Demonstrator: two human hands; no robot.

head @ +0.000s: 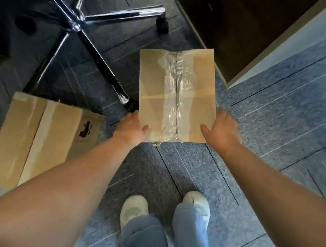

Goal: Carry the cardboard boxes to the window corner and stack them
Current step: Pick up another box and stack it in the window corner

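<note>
Left hand (131, 126) and right hand (221, 129) clasp the near corners of the taped box (177, 95) (thumbs on top, fingers hidden); second box (44, 135) lies left.

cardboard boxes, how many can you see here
2. One taped box sits centre, gripped by the left hand and right hand; another box lies on the floor at left. More may sit out of view.

Floor (280, 123) — blue-grey carpet tiles. Resting on it: taped box (177, 96) at centre, second box (42, 138) at left, chair base (85, 33) — chrome, castored.
</note>
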